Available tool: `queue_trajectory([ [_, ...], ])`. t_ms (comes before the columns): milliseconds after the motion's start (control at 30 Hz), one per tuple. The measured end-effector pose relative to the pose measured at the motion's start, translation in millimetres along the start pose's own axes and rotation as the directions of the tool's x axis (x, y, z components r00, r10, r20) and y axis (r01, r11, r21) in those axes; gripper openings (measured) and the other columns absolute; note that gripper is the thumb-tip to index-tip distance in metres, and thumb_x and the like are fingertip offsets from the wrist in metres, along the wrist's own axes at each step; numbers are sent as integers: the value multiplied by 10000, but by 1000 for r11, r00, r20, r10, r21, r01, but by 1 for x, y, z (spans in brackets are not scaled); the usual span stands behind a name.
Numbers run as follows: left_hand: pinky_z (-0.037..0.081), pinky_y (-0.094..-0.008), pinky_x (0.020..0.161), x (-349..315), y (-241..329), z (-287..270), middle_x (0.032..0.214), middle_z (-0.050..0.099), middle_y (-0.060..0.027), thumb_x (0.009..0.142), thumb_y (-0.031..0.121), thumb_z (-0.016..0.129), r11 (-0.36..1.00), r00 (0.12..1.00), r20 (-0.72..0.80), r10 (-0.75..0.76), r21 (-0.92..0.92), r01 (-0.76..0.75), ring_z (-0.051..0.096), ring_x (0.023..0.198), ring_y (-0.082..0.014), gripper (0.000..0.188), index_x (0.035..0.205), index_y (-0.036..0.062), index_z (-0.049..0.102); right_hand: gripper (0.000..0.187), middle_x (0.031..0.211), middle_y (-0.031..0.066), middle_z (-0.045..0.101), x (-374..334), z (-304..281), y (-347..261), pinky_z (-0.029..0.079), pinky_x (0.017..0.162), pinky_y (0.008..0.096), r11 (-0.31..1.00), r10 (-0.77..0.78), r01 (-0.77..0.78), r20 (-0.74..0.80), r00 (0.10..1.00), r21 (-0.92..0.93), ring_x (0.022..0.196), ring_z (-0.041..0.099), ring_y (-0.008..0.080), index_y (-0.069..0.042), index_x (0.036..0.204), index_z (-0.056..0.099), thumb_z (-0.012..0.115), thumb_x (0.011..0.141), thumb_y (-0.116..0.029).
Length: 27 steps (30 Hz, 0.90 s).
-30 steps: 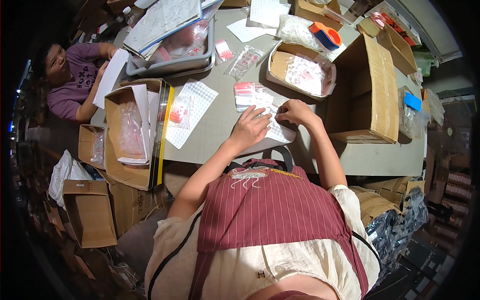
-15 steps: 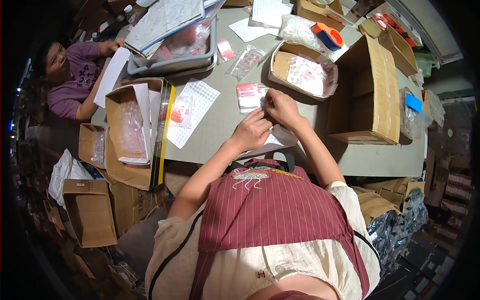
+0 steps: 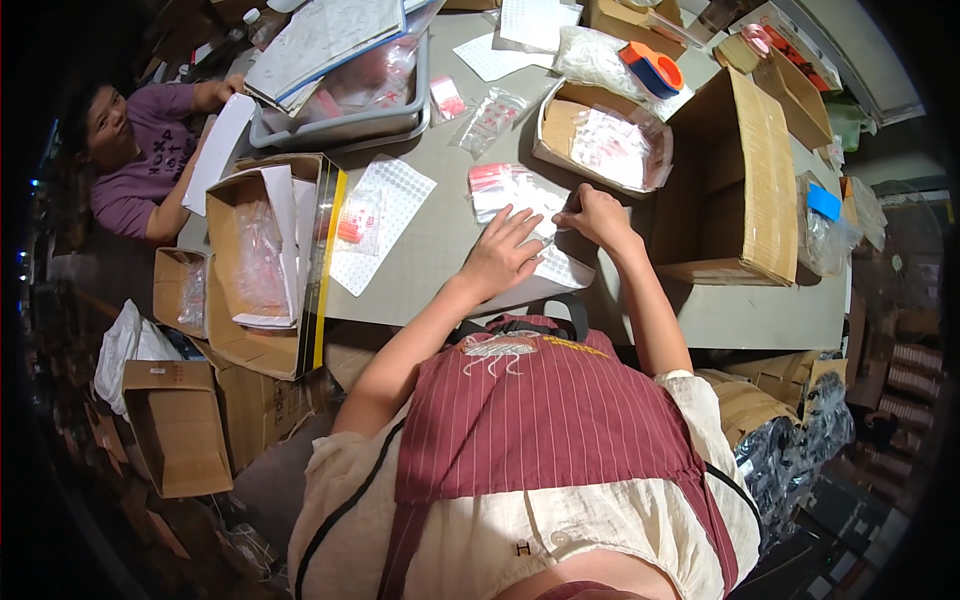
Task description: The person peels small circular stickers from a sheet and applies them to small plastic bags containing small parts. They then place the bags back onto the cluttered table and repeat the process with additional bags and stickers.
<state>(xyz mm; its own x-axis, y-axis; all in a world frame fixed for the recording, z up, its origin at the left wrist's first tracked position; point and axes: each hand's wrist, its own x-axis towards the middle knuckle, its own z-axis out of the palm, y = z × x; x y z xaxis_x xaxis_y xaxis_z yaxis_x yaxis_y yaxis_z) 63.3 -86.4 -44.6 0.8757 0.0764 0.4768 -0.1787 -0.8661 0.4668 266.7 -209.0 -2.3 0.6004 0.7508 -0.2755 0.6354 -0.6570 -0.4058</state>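
Note:
My left hand [image 3: 503, 254] lies with its fingers spread over a stack of small clear bags with red top strips [image 3: 492, 180] and a white sheet of round stickers [image 3: 565, 267]. The sheet hangs towards the table's near edge, curling there. To the right, my right hand [image 3: 602, 216] is closed in a pinch beside the left fingertips, over the right side of the bags. Whatever sits between its thumb and finger is too small to make out.
An open carton [image 3: 560, 125] of filled small bags stands beyond my right hand, with a large cardboard box [image 3: 770, 180] to its right. On the left are a sticker sheet [image 3: 405, 190], a yellow-edged box [image 3: 325, 290] and a grey tub [image 3: 420, 110]. A person [image 3: 150, 150] sits far left.
My left hand has opened out from a curled pose and lies flatter. My right hand has drawn slightly right and nearer, away from the left. More of the sticker sheet shows between them.

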Motion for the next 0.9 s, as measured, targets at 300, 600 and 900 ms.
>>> queue_trajectory([
  [300, 321, -593, 1203, -2, 4, 1, 1289, 701, -83, 853, 113, 709, 999, 999, 41, 22, -38, -20, 555, 1348, -323, 201, 1044, 62, 740, 568, 1012, 265, 731, -6, -5, 1, 562, 867, 502, 1000, 8, -8, 31, 999, -13, 994, 709, 434, 10, 1031, 656, 873, 733, -422],
  [600, 290, -621, 1220, -2, 4, -1, 1247, 721, -70, 843, 85, 708, 992, 991, 84, 106, -71, -100, 572, 1339, -299, 203, 1041, 59, 741, 451, 987, 243, 736, -11, -4, 0, 562, 849, 487, 999, -5, 6, -36, 999, 45, 968, 715, 419, -3, 1028, 663, 828, 793, -351],
  [900, 296, -624, 1211, -1, 5, -5, 959, 702, -75, 849, 96, 706, 992, 984, 138, 112, -78, -102, 626, 1180, -318, 144, 981, 62, 659, 323, 886, 12, 625, 9, 20, -17, 514, 750, 268, 619, -268, 261, -114, 957, 741, 814, 592, 103, -8, 1121, 629, 674, 804, 28],
])
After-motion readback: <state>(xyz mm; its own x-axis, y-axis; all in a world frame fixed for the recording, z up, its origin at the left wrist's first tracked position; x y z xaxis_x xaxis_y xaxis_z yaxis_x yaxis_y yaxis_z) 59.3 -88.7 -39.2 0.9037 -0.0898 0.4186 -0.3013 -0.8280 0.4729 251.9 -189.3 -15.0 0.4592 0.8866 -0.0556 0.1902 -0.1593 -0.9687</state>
